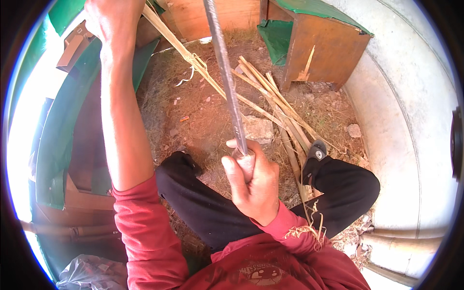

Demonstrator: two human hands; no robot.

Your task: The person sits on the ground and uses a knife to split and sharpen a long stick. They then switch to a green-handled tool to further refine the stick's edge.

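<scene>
My left hand [115, 20], cut off by the upper edge, is closed, with a long pale split-bamboo strip [166, 35] coming out beside it. The strip slants down to the right and passes behind the blade. Thin curled shavings [197, 63] cling to it. In front of my body, my right hand [256, 191] grips a knife [225, 67] by its short, thick handle, the thumb lying along it. Its long, narrow, dark blade points up and away. More curled shavings [309, 232] hang on my right sleeve.
Several bamboo strips [285, 113] lie in a pile by my shoe [316, 153], near a pale stone block [257, 129]. A wooden cabinet [328, 50] with a green cover stands at the far right. White curved sheeting [401, 106] bounds the right side. A plastic bag [92, 273] sits lower left.
</scene>
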